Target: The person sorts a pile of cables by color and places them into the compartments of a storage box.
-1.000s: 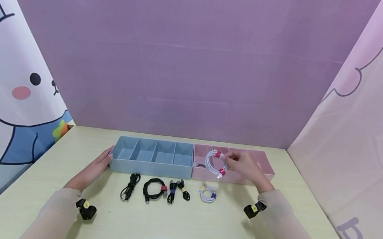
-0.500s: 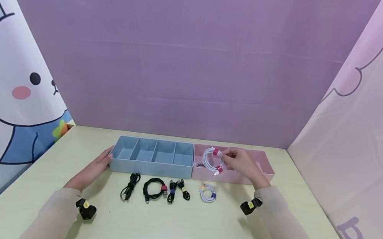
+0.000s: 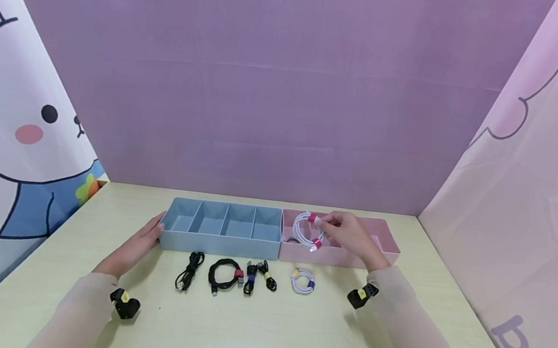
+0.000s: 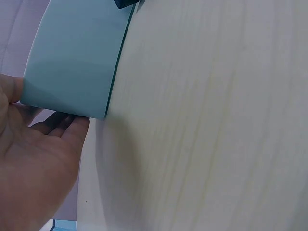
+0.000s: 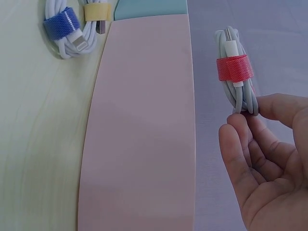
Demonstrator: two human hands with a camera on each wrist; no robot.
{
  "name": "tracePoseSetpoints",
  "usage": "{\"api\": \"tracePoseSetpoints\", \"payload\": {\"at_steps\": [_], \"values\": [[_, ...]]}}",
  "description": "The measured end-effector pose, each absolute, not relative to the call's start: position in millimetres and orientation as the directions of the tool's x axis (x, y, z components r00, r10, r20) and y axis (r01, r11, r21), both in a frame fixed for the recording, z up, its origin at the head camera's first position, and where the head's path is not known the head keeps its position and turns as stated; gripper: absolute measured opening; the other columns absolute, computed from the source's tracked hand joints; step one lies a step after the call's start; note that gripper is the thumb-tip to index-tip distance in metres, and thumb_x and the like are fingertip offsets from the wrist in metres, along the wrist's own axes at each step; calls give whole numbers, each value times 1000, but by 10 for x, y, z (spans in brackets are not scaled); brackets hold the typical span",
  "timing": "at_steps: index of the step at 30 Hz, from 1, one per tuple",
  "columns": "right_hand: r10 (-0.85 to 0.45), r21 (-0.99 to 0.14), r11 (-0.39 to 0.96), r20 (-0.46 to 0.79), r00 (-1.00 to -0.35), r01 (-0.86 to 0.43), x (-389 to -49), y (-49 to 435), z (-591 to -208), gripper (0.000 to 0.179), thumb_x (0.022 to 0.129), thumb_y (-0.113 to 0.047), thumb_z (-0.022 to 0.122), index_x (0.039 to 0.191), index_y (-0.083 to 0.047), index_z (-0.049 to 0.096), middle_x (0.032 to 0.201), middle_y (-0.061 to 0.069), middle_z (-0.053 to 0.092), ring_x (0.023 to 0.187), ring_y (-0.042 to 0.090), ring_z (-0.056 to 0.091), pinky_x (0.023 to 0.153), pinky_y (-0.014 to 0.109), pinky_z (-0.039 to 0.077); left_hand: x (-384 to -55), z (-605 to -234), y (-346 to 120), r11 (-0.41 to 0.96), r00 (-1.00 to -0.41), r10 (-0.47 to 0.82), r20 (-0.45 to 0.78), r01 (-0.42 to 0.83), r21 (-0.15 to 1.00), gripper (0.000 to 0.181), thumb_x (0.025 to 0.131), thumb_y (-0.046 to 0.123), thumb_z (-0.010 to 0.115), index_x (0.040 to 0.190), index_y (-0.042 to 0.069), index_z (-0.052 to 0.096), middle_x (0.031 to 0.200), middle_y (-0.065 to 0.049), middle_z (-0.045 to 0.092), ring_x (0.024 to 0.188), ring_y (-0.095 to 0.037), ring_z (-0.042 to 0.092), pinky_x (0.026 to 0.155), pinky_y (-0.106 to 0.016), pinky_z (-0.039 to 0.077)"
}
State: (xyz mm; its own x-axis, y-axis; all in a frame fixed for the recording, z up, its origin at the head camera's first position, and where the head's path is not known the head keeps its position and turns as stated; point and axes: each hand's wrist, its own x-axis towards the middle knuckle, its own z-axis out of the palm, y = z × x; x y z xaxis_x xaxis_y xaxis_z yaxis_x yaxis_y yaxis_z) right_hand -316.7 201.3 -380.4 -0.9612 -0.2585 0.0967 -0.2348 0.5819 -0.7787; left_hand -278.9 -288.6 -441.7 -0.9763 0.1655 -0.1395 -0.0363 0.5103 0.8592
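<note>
My right hand (image 3: pixel 348 235) pinches a coiled white charging cable (image 3: pixel 302 231) between thumb and fingers, above the left part of the pink divided box (image 3: pixel 384 232). Red straps bind that coil, and in the right wrist view a plug shows under one strap (image 5: pixel 235 69). On the other side, my left hand (image 3: pixel 139 239) rests against the left end of the blue divided box (image 3: pixel 216 245). Its thumb is near the rim and its fingers lie along the end wall in the left wrist view. Something pale and coiled (image 3: pixel 292 240) lies in the pink box's leftmost compartment.
In front of the boxes lie several bundled black cables, among them one with no coloured strap (image 3: pixel 190 271), a red-strapped coil (image 3: pixel 217 284) and two small ones (image 3: pixel 249 286). A white cable coil (image 3: pixel 302 290) with yellow and blue straps lies to their right. A purple backdrop (image 3: pixel 275 112) stands behind.
My right hand has moved slightly left and up, carrying the white cable further over the pink box's left end. The left hand has stayed at the blue box.
</note>
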Motion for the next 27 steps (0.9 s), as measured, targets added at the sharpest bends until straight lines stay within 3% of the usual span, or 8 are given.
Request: {"api": "tracePoseSetpoints", "payload": {"at_steps": [5, 11, 19, 27], "values": [[-242, -754, 617, 93, -966, -227, -3206, 1972, -3783, 20, 86, -38, 63, 92, -19, 66, 79, 13, 62, 61, 24, 54, 44, 26, 41, -2775, -4410, -2885, 509, -976, 171, -133, -28, 860, 62, 98, 49, 21, 147, 23, -8, 151, -11, -10, 135, -37, -2, 107, -55, 14], [-249, -716, 649, 121, -961, -258, -3264, 1919, -3768, 26, 86, -39, 62, 95, -15, 68, 80, 7, 65, 74, 28, 62, 54, 30, 47, -2759, -4410, -2881, 497, -977, 178, -121, -17, 868, 61, 98, 47, 21, 147, 23, -7, 151, -13, -9, 135, -37, 0, 107, -54, 15], [-276, -715, 643, 119, -954, -275, -3299, 1863, -3739, 28, 86, -36, 62, 96, -11, 70, 78, 6, 66, 70, 22, 61, 55, 31, 48, -2766, -4416, -2887, 509, -978, 169, -126, -23, 861, 63, 98, 49, 22, 147, 23, -7, 151, -12, -10, 135, -38, 0, 107, -55, 14], [-269, -736, 633, 83, -960, -241, -3325, 1849, -3726, 28, 86, -36, 62, 95, -11, 69, 82, 7, 66, 73, 24, 62, 66, 40, 52, -2780, -4439, -2901, 510, -977, 173, -123, -18, 860, 63, 98, 48, 22, 147, 22, -8, 151, -13, -10, 135, -38, -1, 106, -56, 13]]}}
